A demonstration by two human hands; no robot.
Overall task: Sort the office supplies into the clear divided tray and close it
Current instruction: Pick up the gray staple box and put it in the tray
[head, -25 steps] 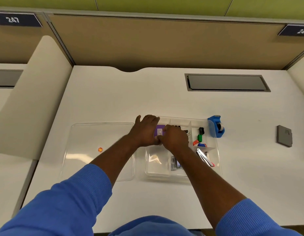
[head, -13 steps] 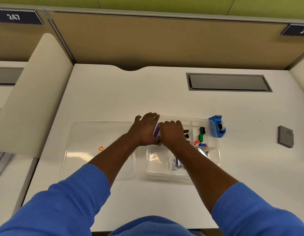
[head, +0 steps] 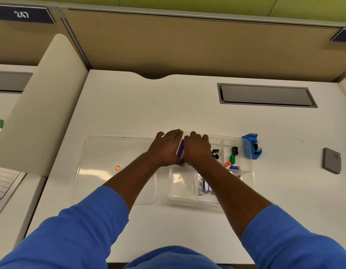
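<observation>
The clear divided tray (head: 249,183) lies on the desk in front of me. My left hand (head: 165,148) and my right hand (head: 197,148) press together over its back left compartment, both gripping a purple box (head: 180,151) that stands on edge between them. Black binder clips (head: 215,153) fill the compartment to the right. Small green, black, orange and blue pieces (head: 232,159) sit in the far right section. Small packets (head: 203,188) lie in the front compartment. The clear lid (head: 102,167) lies flat to the left of the tray.
A blue tape dispenser (head: 252,146) stands against the tray's right back corner. A grey square pad (head: 331,160) lies far right. A grey cable hatch (head: 265,95) is set in the desk at the back. A beige divider panel (head: 42,105) borders the left side.
The purple box has turned from lying flat to standing on edge. Both hands have moved slightly back over the tray's rear left compartment and closed tighter around it.
</observation>
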